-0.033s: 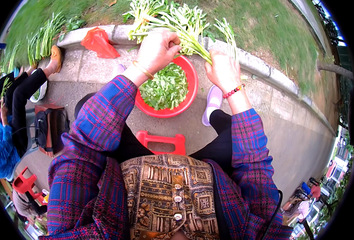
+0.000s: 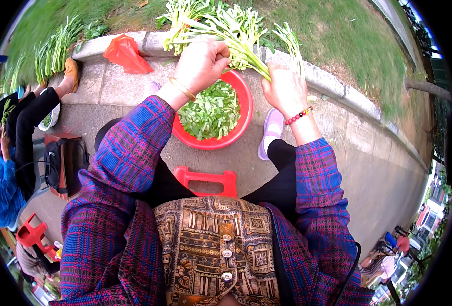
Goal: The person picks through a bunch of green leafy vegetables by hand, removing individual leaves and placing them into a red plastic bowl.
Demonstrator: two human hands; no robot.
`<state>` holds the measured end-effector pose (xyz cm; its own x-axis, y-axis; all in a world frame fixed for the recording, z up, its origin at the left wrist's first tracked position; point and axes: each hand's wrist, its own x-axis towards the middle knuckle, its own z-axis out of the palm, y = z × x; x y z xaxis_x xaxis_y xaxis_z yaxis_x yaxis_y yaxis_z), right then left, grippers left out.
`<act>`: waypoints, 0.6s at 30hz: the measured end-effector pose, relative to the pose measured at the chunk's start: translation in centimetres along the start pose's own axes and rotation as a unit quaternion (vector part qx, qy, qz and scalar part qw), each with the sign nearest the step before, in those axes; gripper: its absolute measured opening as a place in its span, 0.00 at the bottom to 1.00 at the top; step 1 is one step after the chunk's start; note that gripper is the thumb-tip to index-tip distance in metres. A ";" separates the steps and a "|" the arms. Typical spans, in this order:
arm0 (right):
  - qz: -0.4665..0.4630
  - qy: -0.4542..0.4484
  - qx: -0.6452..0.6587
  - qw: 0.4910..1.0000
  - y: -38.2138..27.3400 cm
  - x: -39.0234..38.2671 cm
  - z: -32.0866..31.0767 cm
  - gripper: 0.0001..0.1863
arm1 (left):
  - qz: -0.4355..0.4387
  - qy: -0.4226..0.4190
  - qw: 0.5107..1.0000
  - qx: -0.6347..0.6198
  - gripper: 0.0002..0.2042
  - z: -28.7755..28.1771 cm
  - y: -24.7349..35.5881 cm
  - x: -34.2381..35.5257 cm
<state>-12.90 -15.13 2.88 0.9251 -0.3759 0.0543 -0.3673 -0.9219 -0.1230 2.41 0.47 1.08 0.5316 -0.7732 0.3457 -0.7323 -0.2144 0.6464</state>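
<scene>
My right hand (image 2: pixel 284 89) is closed around the lower ends of pale green leafy stalks (image 2: pixel 249 56), which stretch up and leftward. My left hand (image 2: pixel 203 66), a bangle at its wrist, is pinched beside these stalks; what lies between its fingertips is too small to make out. Beneath both hands sits a red plastic basin (image 2: pixel 244 112) holding loose cut green leaves (image 2: pixel 208 115). More bunches of leafy greens (image 2: pixel 187 15) lie along the stone curb (image 2: pixel 333 81) beyond my hands.
A red plastic bag (image 2: pixel 126 53) lies on the curb. At left are seated co-workers (image 2: pixel 1 188), more stalks (image 2: pixel 57 46), bags (image 2: pixel 60 160) and a red stool (image 2: pixel 32 234). Another red stool (image 2: pixel 210 178) stands between my legs. People (image 2: pixel 389 252) are at lower right, a tree trunk (image 2: pixel 425 89) farther right.
</scene>
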 end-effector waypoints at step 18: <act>0.026 0.002 0.016 1.000 0.9 0.3 -0.2 0.12 | 0.087 0.005 0.995 0.052 0.04 0.5 -0.5 -0.1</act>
<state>-12.91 -16.09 2.94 0.9042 -0.4240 0.0510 -0.4119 -0.8975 -0.1573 2.54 0.30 0.35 0.3965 -0.7979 0.4541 -0.8539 -0.1389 0.5016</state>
